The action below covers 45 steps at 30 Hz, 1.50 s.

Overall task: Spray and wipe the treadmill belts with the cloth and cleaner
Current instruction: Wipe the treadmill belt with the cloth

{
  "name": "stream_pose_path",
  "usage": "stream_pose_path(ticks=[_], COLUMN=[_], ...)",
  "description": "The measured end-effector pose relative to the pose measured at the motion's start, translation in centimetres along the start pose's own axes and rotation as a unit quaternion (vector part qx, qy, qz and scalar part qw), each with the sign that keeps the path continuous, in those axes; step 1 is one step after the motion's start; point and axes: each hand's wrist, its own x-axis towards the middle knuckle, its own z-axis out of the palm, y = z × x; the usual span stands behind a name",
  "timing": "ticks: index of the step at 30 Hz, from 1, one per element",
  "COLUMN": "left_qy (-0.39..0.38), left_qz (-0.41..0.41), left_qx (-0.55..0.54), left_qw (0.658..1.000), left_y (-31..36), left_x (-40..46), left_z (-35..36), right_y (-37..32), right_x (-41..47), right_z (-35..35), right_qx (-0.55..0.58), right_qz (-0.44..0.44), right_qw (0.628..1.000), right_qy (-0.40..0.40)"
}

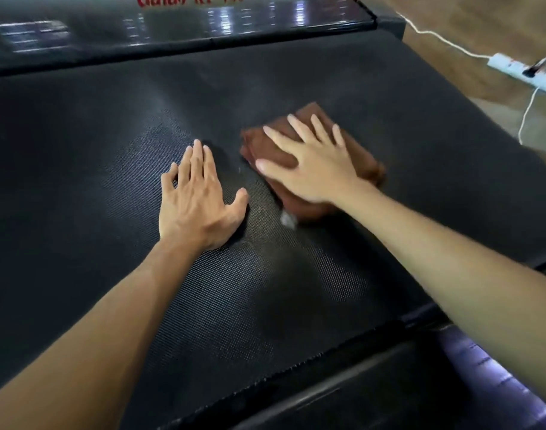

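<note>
The right hand [312, 169] lies flat with fingers spread on the brown cloth [312, 156]. The left hand [197, 200] lies flat on the black belt [110, 135], fingers straight.

Soft brown cloth [309, 169] on matt, finely textured black belt [110, 119].

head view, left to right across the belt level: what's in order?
left hand flat on belt → white spot → right hand pressing brown cloth → power strip on floor

Head view, close, steeply downward.
</note>
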Motion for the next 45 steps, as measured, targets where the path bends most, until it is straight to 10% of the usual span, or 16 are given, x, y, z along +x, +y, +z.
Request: stream_pose_path(ticks=[7, 13, 19, 25, 32, 38, 45], left_qy=[0.008, 0.002, 0.006, 0.003, 0.006, 0.000, 0.009], left_qz=[-0.002, 0.002, 0.000, 0.000, -0.001, 0.003, -0.004], left_qx=[0.007, -0.005, 0.000, -0.001, 0.003, -0.001, -0.003], left_qw=[1.000, 1.000, 1.000, 1.000, 1.000, 1.000, 1.000], left_y=[0.1, 0.2, 0.3, 0.1, 0.2, 0.1, 0.2], left_x=[-0.1, -0.1, -0.2, -0.2, -0.2, -0.1, -0.2], left_z=[0.2, -0.1, -0.1, -0.1, 0.0, -0.1, 0.0], right_y=[7.5, -0.1, 5.5, -1.3, 4.7, -1.0, 2.7], right_x=[4.4, 0.0, 4.3, 0.7, 5.6, -0.6, 5.7], right_z=[-2.0, 0.3, -1.4, 0.4, -1.7, 0.5, -0.8], right_qx=[0.020, -0.004, 0.031, 0.001, 0.010, -0.003, 0.009], right_qz=[0.248, -0.035, 0.220, -0.009, 0.259, -0.009, 0.238], right_qw=[0.968, 0.999, 0.975, 1.000, 0.966, 1.000, 0.971], right_qy=[-0.012, -0.004, 0.000, -0.010, -0.013, -0.010, 0.008])
